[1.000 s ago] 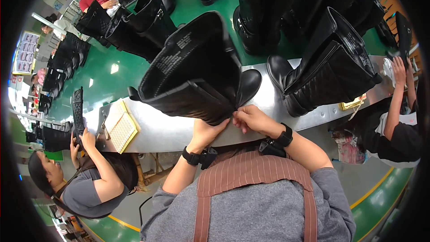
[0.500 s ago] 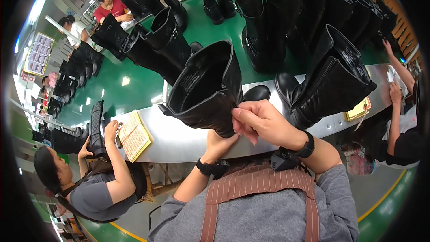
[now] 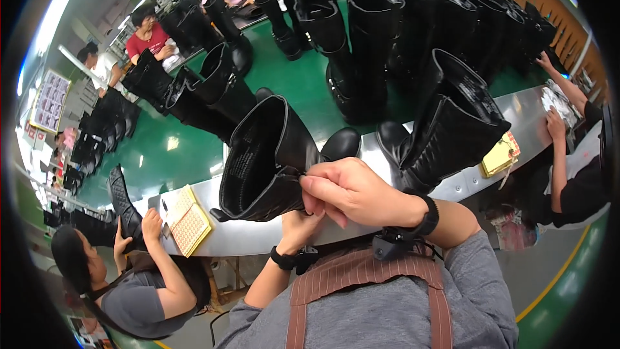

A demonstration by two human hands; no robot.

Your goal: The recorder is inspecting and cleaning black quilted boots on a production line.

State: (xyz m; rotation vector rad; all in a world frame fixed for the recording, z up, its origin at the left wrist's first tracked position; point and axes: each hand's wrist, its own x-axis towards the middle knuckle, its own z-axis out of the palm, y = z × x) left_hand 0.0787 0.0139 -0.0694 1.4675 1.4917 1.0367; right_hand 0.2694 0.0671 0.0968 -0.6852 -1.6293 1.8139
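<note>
A tall black boot [image 3: 255, 184] stands in front of me on the metal table edge, its shaft leaning towards me and its wide top showing the dark lining. My left hand [image 3: 301, 227] grips the near side of the shaft low down, most of its fingers hidden. At the shaft's top rim, my right hand [image 3: 345, 187] pinches the side where a zip-like seam ends. Whatever small part lies between those fingertips is covered. Just right of my right hand, a second black boot [image 3: 452, 123] leans on the table, untouched by me.
Several black boots [image 3: 368, 45] crowd the green table [image 3: 168, 145] at the far side. Yellow card pads [image 3: 187, 220] lie left, with another [image 3: 500, 155] at right. A co-worker [image 3: 139, 291] handles a boot at left; another person's arm [image 3: 558, 148] reaches in from the right.
The view has shifted, so the table and boots appear lower and further left. My right hand still pinches the rim, and the boot's opening tilts a little more towards me.
</note>
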